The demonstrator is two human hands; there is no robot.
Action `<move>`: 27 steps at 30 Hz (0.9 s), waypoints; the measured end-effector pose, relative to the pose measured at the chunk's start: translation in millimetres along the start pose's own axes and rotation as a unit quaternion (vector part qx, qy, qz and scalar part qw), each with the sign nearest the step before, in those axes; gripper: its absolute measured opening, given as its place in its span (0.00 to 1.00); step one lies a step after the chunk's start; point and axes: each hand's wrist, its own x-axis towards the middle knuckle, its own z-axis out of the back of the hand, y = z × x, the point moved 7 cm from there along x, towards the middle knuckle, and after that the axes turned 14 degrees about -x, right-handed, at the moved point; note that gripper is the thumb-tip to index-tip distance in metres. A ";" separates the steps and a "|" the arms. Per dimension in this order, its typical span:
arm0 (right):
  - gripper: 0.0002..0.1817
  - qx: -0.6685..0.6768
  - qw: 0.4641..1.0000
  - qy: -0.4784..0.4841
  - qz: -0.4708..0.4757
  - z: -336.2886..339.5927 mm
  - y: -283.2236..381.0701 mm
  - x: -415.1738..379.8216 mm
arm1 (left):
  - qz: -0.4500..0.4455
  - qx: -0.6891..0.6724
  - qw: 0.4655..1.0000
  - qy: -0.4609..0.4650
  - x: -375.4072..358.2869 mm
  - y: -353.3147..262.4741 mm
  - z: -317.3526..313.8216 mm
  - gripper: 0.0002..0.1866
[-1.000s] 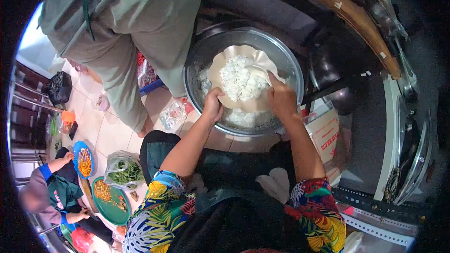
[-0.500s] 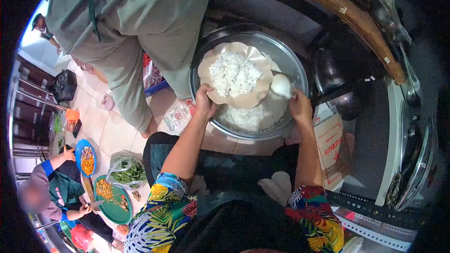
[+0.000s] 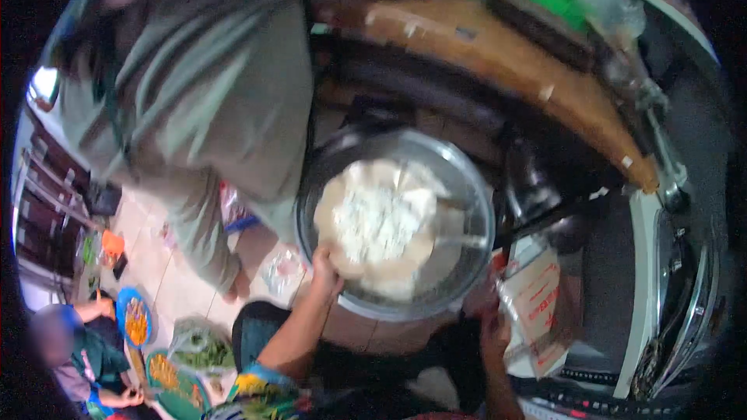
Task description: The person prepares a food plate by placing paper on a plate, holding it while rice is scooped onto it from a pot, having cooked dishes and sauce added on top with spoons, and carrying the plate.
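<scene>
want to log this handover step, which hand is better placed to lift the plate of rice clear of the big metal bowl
Left, probably. The left hand already grips the near rim of the plate of rice over the metal bowl. The right hand is down beside the bowl, off the plate, near a printed bag.

A single head-worn camera looks steeply down from above the person's own lap, close over a large round steel basin (image 3: 467, 210) that fills the middle of the rounded fisheye picture. Beyond the basin runs a curved brown wooden table edge (image 3: 545, 85); left of the basin, farther below, lies the pale tiled floor (image 3: 167, 257). The picture is blurred.
</scene>
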 end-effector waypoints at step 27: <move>0.08 0.239 0.769 0.572 -0.158 130.1 192.7 2.9 | 0.168 0.030 0.985 -0.007 -265.3 -197.9 -271.0 0.14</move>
